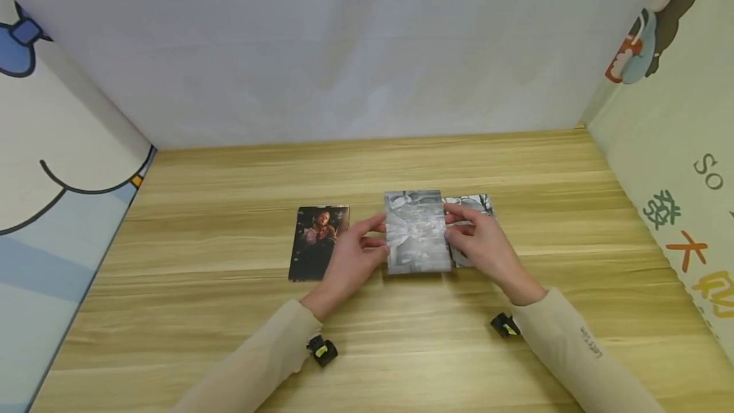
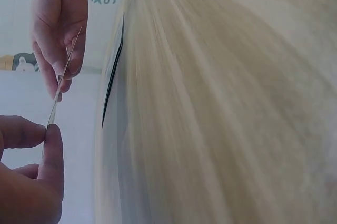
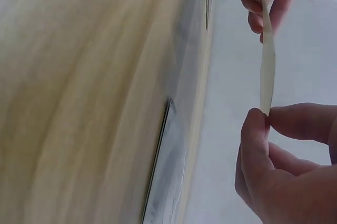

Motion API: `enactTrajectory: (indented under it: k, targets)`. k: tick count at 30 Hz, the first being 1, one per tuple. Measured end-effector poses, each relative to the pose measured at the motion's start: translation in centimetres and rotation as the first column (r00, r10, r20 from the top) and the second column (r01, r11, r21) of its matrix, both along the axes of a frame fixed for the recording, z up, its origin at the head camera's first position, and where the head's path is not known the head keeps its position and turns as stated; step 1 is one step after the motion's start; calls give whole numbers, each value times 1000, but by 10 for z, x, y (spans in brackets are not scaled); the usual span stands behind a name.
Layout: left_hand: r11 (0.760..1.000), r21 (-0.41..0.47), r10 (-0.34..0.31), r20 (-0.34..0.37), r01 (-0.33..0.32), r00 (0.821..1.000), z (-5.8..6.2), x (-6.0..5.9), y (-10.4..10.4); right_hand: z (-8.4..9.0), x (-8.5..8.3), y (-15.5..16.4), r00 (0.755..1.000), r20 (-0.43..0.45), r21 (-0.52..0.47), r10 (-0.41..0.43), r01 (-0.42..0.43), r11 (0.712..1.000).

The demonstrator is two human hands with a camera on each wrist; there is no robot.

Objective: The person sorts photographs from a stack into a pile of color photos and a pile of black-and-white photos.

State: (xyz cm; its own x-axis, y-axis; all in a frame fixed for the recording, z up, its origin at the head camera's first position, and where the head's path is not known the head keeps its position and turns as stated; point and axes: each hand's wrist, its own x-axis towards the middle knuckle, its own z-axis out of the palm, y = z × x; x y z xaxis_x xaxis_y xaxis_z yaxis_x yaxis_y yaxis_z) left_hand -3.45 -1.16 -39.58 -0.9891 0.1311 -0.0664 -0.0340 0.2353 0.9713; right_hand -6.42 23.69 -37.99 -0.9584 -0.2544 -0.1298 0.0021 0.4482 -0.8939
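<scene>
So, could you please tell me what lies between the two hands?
The grey photo, pinched at its edges by the left hand and right hand; the head view shows it.

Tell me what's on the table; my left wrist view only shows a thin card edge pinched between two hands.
Observer: A dark colour photo lies flat on the wooden table, left of the hands.
Operator: And the card I'm holding?
Observer: It's a black-and-white photo, held above the table, picture side up.
Operator: Who grips which side?
Observer: The left hand pinches its left edge, the right hand its right edge.
Operator: Anything beneath?
Observer: Another grey photo lies partly hidden under the right hand.
</scene>
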Motion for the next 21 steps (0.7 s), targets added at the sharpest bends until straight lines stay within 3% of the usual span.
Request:
enactTrajectory:
  k: [21]
  targets:
    - [999, 25, -25, -3, 25, 1000, -1, -4, 20, 6, 1, 24, 1000, -14, 20, 6, -5, 1000]
